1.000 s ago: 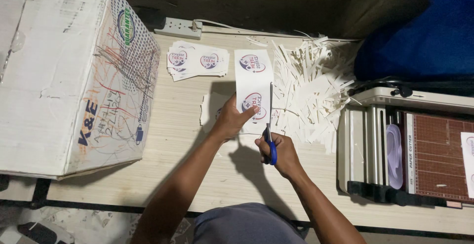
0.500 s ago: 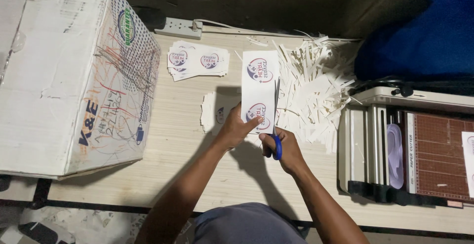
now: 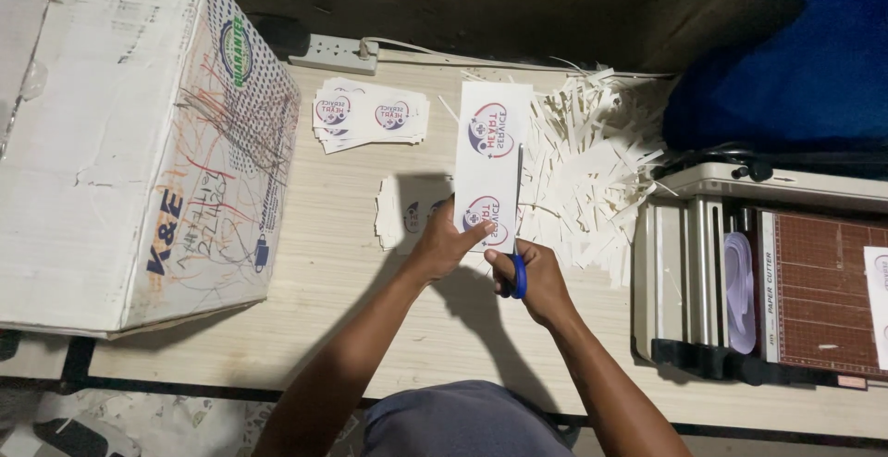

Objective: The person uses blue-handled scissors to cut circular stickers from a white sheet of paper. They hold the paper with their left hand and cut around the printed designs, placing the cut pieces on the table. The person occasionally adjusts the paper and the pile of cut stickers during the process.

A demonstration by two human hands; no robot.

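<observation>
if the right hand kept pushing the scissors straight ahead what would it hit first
The right hand points its scissors up the printed paper strip's edge; beyond that, probably the paper trimmings.

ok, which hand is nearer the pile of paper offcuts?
Right. The right hand, holding scissors, sits just beside the offcut pile; the left hand is farther, across the printed strip.

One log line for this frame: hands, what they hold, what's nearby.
left hand: holds printed strip | right hand: blue scissors cutting strip's right edge | nearby: paper scraps, cut labels, paper cutter, cardboard box
</observation>
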